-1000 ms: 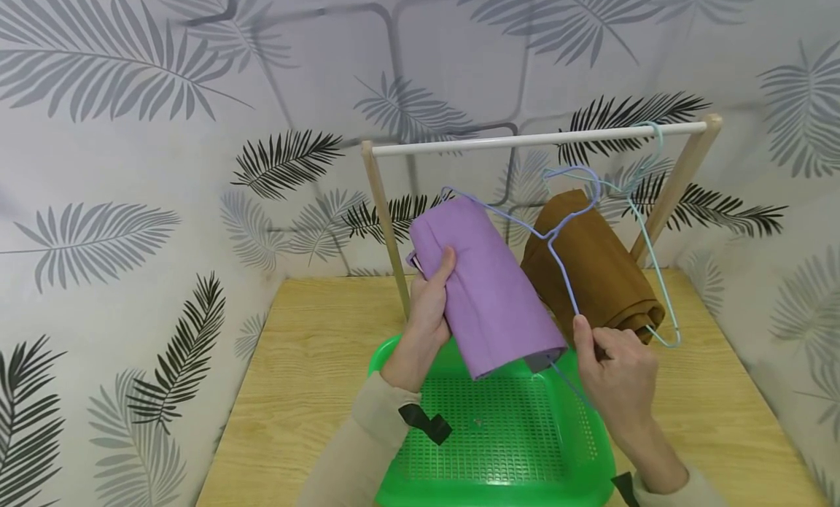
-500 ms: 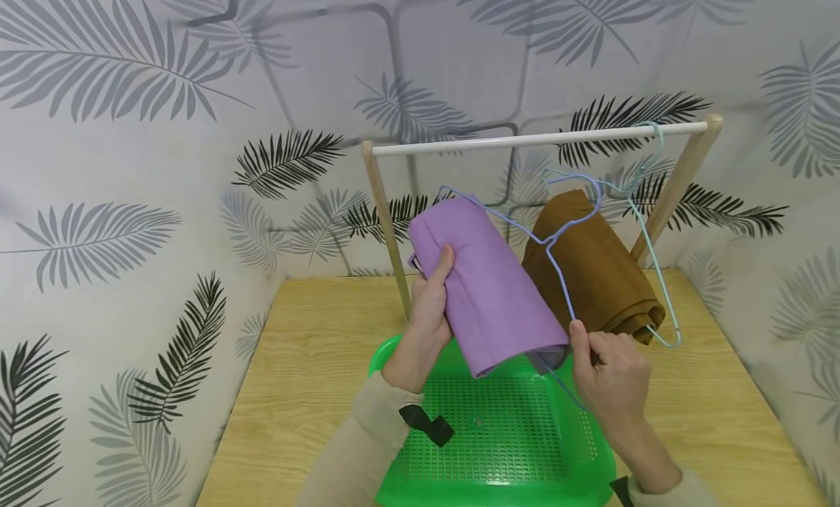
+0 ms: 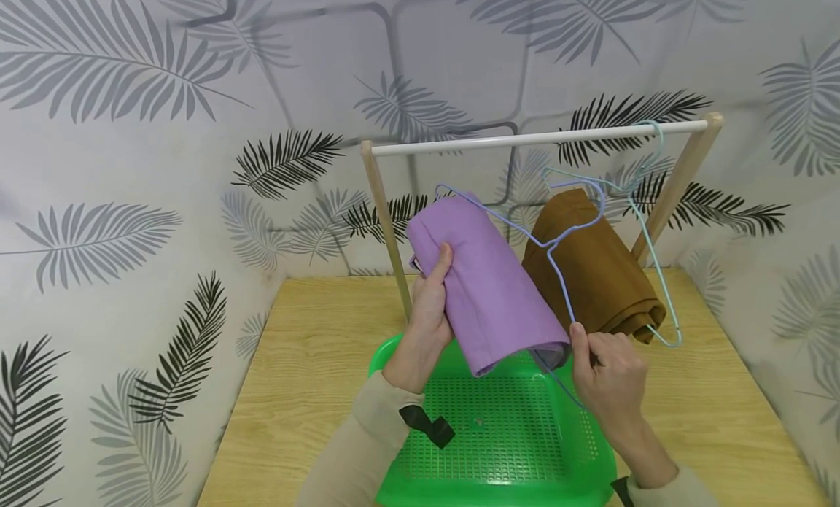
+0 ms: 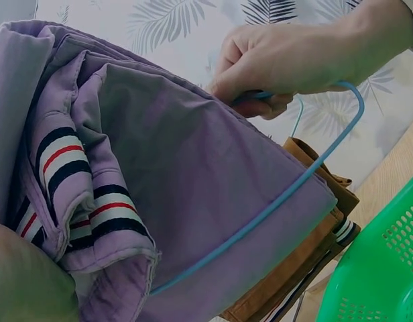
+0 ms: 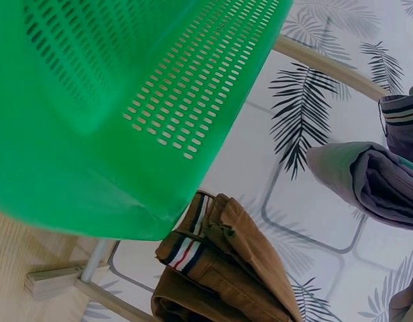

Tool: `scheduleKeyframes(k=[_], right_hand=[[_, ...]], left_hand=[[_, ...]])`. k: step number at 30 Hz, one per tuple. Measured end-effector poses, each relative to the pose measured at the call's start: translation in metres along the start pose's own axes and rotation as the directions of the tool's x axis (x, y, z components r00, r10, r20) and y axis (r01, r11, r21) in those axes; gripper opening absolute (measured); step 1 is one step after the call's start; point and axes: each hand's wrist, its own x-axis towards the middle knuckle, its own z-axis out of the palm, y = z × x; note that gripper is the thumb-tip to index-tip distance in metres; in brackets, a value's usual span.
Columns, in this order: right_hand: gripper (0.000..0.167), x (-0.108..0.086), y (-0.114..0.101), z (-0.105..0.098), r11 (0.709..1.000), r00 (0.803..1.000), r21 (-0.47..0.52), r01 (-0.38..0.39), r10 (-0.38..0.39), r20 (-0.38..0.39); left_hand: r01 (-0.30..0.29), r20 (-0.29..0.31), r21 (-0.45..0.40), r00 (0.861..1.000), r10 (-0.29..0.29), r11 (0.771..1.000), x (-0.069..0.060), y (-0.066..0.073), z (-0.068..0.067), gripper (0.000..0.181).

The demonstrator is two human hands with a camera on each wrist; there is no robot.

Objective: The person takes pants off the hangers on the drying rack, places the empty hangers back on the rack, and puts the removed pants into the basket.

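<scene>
My left hand (image 3: 426,314) holds a folded purple garment (image 3: 495,292), thumb on top and fingers hidden beneath. Striped trim in navy, white and red shows on the garment's inner layers (image 4: 59,154) in the left wrist view. A blue clothes hanger (image 3: 560,277) lies partly across the purple cloth, its hook pointing up and to the right. Its lower bar (image 4: 260,216) runs along the garment's underside and goes out of sight near the folds. My right hand (image 3: 610,376) grips the hanger's right corner, thumb along the wire.
Behind, a wooden rack carries a white rod (image 3: 525,140). From it a mint hanger (image 3: 646,237) hangs with a folded brown garment (image 3: 590,266), close to the blue hook. Below my hands a green perforated basket (image 3: 492,489) stands on the wooden table (image 3: 295,361).
My right hand has shifted slightly left with the hanger's corner, and the hook has tilted a little lower and to the right. My left hand keeps its hold on the purple garment.
</scene>
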Motion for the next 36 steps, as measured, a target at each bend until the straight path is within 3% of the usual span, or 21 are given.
scheduleKeyframes(k=[11, 24, 29, 36], right_hand=[[0.067, -0.006, 0.011, 0.006, 0.995, 0.996, 0.055, 0.086, -0.085, -0.009], [0.066, -0.005, 0.019, 0.006, 0.986, 0.992, 0.11, 0.127, -0.123, -0.038], [0.067, -0.004, 0.023, 0.004, 0.986, 0.99, 0.096, 0.139, -0.135, -0.045], [0.069, -0.002, 0.027, -0.001, 0.994, 0.993, 0.016, 0.111, -0.111, -0.037]], left_hand=[[0.0, 0.037, -0.043, 0.999, 0.001, 0.999, -0.005, 0.0, 0.002, 0.022], [0.011, 0.023, -0.064, 1.0, -0.009, 0.998, -0.005, 0.003, 0.0, 0.023], [0.038, 0.067, -0.061, 0.997, -0.034, 0.997, -0.006, 0.006, -0.002, 0.024], [0.043, 0.055, -0.025, 0.998, -0.041, 0.999, -0.009, 0.007, -0.007, 0.021]])
